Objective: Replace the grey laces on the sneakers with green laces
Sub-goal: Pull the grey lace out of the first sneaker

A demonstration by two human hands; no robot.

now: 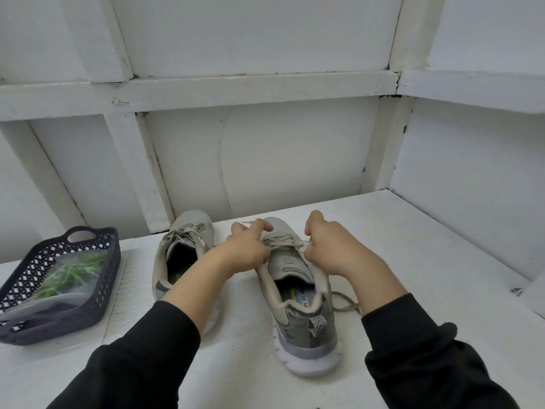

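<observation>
Left grip (246, 249), right grip (330, 246), both curled.

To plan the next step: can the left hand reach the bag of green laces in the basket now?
Probably yes: the basket is open on top, and only the low left sneaker lies between it and the left hand. But that hand's fingers pinch a grey lace and must release it first.

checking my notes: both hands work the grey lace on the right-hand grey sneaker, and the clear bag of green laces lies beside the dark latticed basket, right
No: the head view shows the clear bag of green laces inside the dark latticed plastic basket, not beside it. The left hand and right hand do work the grey lace on the right-hand grey mesh sneaker.
</observation>
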